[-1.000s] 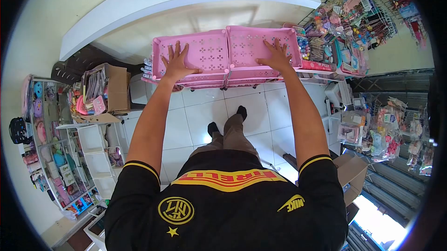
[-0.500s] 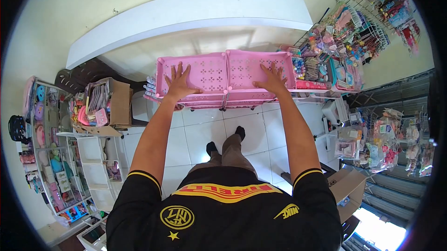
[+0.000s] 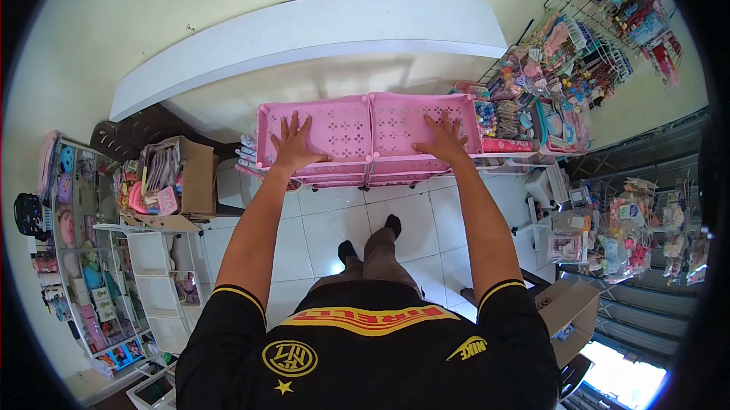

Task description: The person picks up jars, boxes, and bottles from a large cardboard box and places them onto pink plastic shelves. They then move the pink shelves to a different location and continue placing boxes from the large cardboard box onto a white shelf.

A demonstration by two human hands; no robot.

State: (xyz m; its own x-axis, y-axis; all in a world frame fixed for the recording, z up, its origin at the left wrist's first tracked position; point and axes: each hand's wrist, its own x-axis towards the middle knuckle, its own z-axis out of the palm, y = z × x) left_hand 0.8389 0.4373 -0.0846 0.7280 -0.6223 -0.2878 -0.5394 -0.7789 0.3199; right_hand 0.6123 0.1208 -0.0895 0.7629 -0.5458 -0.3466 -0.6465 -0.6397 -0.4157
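Two pink plastic baskets with flower-shaped holes stand side by side against the wall. My left hand [image 3: 295, 148] lies with spread fingers over the front part of the left basket [image 3: 346, 130], palm down. Over the right basket [image 3: 393, 127], my right hand [image 3: 444, 139] is spread in the same way near its right side. Neither hand holds anything. More pink tiers show below the front edges of the baskets.
A long white shelf [image 3: 312, 30] runs along the wall above. At the left are a cardboard box [image 3: 199, 178] of packaged goods and a white rack [image 3: 156, 292]. Hanging packets [image 3: 627, 227] and an open carton [image 3: 566, 311] are at the right.
The baskets, shelf and surroundings sit slightly lower in the view. Both hands keep their spread pose over the same parts of the baskets.
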